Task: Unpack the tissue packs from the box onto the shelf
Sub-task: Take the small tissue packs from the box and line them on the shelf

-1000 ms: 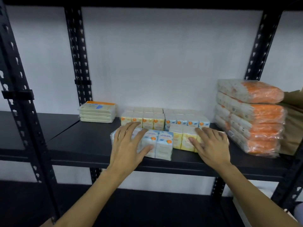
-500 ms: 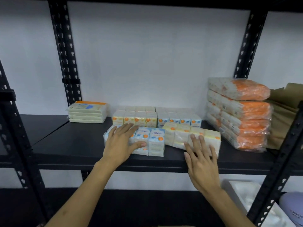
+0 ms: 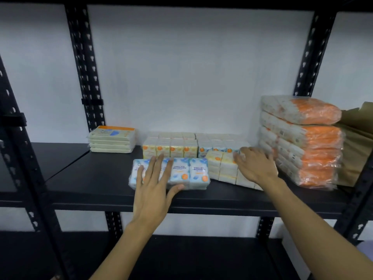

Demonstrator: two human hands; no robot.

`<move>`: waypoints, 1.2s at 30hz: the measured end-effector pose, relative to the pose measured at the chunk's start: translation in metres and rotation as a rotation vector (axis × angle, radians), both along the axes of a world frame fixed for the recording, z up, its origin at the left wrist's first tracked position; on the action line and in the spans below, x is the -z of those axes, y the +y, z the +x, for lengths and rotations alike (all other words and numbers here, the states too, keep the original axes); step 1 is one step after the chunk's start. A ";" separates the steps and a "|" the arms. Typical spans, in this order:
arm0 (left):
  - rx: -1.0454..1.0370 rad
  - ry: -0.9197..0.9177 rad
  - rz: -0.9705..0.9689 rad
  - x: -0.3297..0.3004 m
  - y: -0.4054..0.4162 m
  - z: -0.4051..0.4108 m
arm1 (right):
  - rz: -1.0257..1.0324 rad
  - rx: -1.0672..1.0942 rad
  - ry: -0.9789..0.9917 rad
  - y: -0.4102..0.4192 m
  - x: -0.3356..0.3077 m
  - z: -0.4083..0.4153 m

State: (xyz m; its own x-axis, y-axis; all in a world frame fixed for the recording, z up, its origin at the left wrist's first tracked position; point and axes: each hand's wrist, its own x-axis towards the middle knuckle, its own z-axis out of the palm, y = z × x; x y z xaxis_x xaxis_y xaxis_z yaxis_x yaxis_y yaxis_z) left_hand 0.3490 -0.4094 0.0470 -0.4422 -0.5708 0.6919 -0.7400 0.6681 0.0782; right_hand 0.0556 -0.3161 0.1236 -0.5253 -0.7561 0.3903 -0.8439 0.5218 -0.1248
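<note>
Left hand covers the left half of the blue tissue pack, print there unreadable; visible print too blurred to read. Right hand is motion-blurred and hides the top and right end of the yellow tissue pack. Back-row packs beyond rt fingers partly hidden. Brown paper, far right of rt hand, cut off by frame edge.

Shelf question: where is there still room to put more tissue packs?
The black metal shelf is bare on its left, in front of the flat cream pack stack and left of the blue-and-white tissue bundle. The right is crowded, up to the orange-wrapped stack.
</note>
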 end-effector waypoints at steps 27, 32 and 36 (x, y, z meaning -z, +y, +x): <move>0.216 -0.498 0.291 -0.084 0.001 -0.034 | 0.009 -0.290 0.059 0.034 0.005 0.014; 0.083 -0.626 0.096 -0.083 0.000 -0.052 | 0.125 -0.271 0.116 0.019 0.017 0.032; 0.106 -0.533 0.095 -0.100 -0.004 -0.043 | 0.150 -0.322 0.000 0.020 -0.002 0.019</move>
